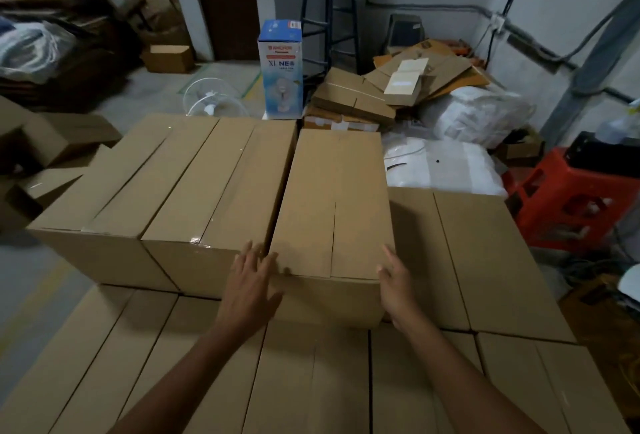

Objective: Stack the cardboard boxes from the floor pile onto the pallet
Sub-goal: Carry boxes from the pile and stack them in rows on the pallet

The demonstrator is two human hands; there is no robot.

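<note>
A long brown cardboard box (337, 198) lies on top of the stack, in line with two more boxes (180, 184) on its left. My left hand (251, 286) lies flat with straight fingers against the box's near left corner. My right hand (394, 284) presses with straight fingers on its near right corner. A lower box (485, 260) sits to the right of it. A layer of boxes (207, 364) fills the foreground under my arms. The pallet itself is hidden.
Loose boxes (52, 142) lie on the floor at the left. Behind the stack stand a blue fan carton (281, 70), a fan grille (211, 97), a dark stool (329, 14), flattened cardboard (398, 87) and white sacks (446, 163). A red crate (568, 205) is at the right.
</note>
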